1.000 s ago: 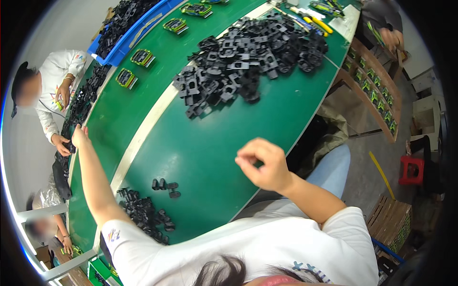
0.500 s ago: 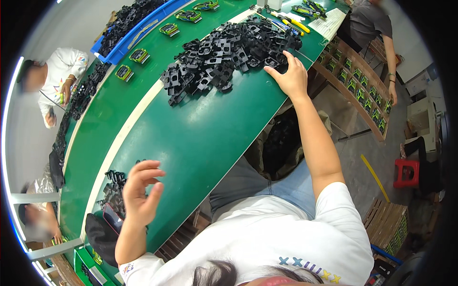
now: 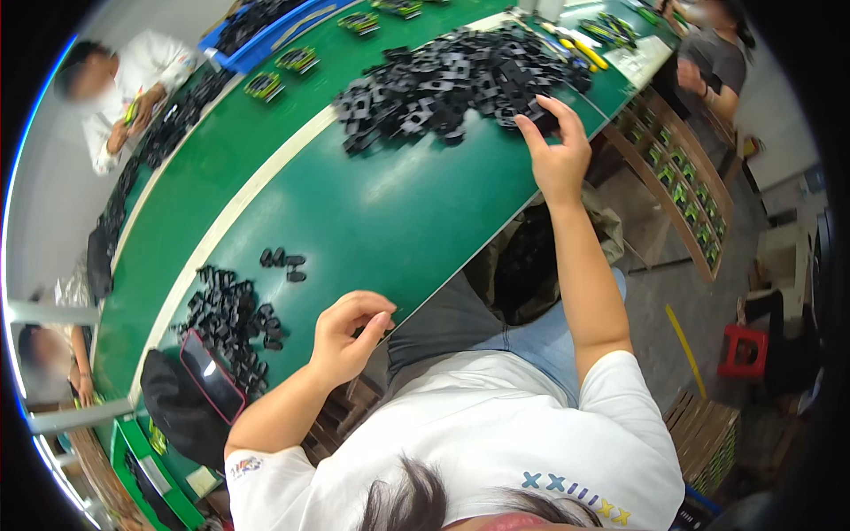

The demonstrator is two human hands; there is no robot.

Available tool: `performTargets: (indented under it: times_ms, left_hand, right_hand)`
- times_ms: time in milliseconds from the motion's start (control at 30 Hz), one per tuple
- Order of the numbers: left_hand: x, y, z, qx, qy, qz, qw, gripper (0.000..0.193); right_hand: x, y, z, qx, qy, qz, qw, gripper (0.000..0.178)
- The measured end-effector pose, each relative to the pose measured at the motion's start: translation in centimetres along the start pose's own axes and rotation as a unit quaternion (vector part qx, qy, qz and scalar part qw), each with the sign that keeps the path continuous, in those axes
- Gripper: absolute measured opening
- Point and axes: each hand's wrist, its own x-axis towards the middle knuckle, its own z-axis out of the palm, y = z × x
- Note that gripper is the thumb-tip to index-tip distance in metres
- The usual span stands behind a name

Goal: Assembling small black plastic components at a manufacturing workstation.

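Observation:
My right hand [image 3: 560, 159] is at the near right edge of a large heap of black plastic parts [image 3: 416, 88]. Its thumb and fingers are apart, with black pieces showing just beyond the tips; I see none gripped. Over the table's near edge is my left hand [image 3: 347, 334], its fingers curled in toward the thumb. Whatever those fingers may hold is too small to make out. To its left lies a smaller pile of little black parts [image 3: 226, 310], with a few loose black pieces [image 3: 283, 261] beside it.
A phone with a red edge [image 3: 211, 376] rests by a black cap [image 3: 177, 407] at the left. Green-and-black assemblies [image 3: 297, 59] line the far strip, near a blue bin [image 3: 266, 40]. Yellow-handled tools [image 3: 584, 53] lie at the back right. Other people work around the table.
My left hand has moved right, away from the small pile, and its fingers are more curled. My right thumb and fingers have drawn closer together at the heap. The view has shifted slightly.

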Motion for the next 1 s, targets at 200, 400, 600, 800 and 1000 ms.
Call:
performTargets:
  times_ms: [200,400,600,800,1000]
  left_hand:
    - [-0.8,-0.6,-1.5,-0.115,-0.009,-0.047,0.992,0.025]
    - [-0.2,-0.2,-1.1,-0.281,0.061,-0.022,0.957,0.041]
    - [-1.2,-0.6,-1.1,-0.196,0.142,0.068,0.968,0.018]
    - [-1.8,-0.3,-0.8,-0.033,0.051,0.161,0.985,0.021]
    - [-1.7,0.0,-0.7,-0.102,0.084,0.142,0.981,0.019]
  right_hand:
    - [-8.1,-10.9,0.5,0.548,-0.35,0.347,0.676,0.035]
    - [-13.8,-14.9,2.4,0.532,-0.438,0.487,0.536,0.039]
    - [-10.2,-14.1,5.3,0.184,-0.442,0.212,0.852,0.015]
    - [-10.6,-17.1,11.7,0.152,-0.486,-0.344,0.789,0.04]
    - [-11.2,-14.5,9.6,0.07,-0.462,-0.347,0.813,0.031]
